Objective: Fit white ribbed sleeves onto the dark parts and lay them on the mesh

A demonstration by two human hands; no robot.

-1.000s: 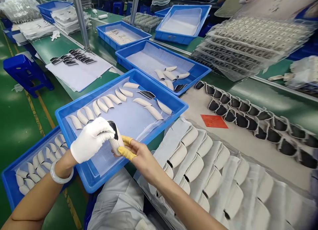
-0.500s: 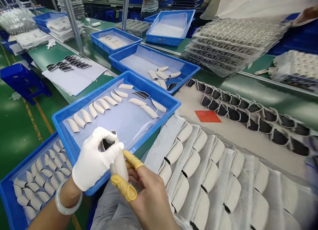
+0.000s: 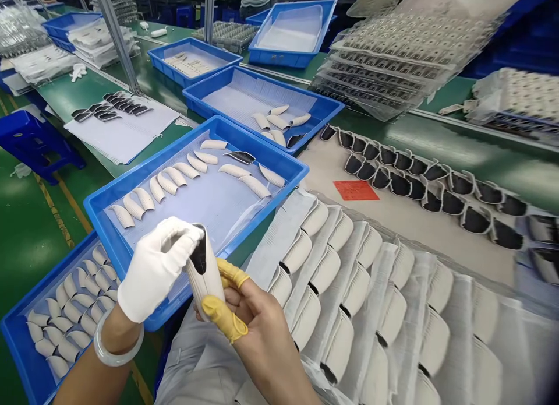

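Note:
My right hand (image 3: pixel 253 323), with yellow finger cots on thumb and forefinger, grips a curved white ribbed shell piece (image 3: pixel 203 280) with a black inside, held upright. My left hand (image 3: pixel 155 268), in a white glove, is closed with its fingertips pinching the top of the same piece. Both hands hover over the near edge of a blue tray (image 3: pixel 109 204) that holds a row of similar white pieces (image 3: pixel 168 180). A jade bangle sits on my left wrist.
A second blue tray (image 3: pixel 17 341) of white pieces lies lower left; more blue trays (image 3: pixel 325 111) sit behind. Rows of wrapped white shells (image 3: pixel 349 288) and black-lined shells (image 3: pixel 414 186) cover the right. Stacked clear blister trays (image 3: pixel 393 61), a red card (image 3: pixel 356 190), a blue stool (image 3: pixel 30 140).
My view shifted slightly, so the trays sit further left and higher. My left fingers moved up off the piece's black opening, which shows again. Both hands still hold it.

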